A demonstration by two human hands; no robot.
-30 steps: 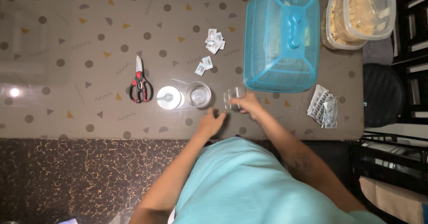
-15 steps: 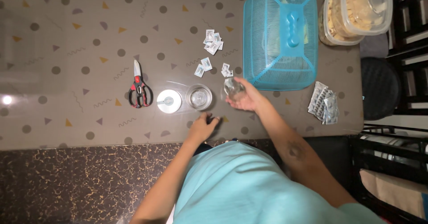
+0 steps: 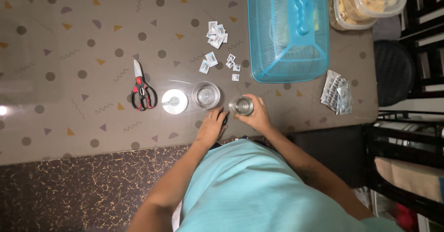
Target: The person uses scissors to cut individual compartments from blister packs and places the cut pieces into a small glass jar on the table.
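The right hand [image 3: 257, 115] grips a small clear glass [image 3: 243, 106] upright on the table [image 3: 69, 88], while the left hand [image 3: 212, 125] rests flat and empty just beside it, below a clear jar [image 3: 206, 95].

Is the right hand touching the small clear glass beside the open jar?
Touching. The head view shows the right hand wrapped around the small clear glass, fingers on its side, with no gap showing between them.

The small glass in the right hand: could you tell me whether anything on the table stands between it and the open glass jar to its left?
Nothing visible does. The small glass, held by the right hand, stands on the table just right of the open glass jar, with only bare patterned tabletop between them. The left hand lies nearer the person, below that gap.
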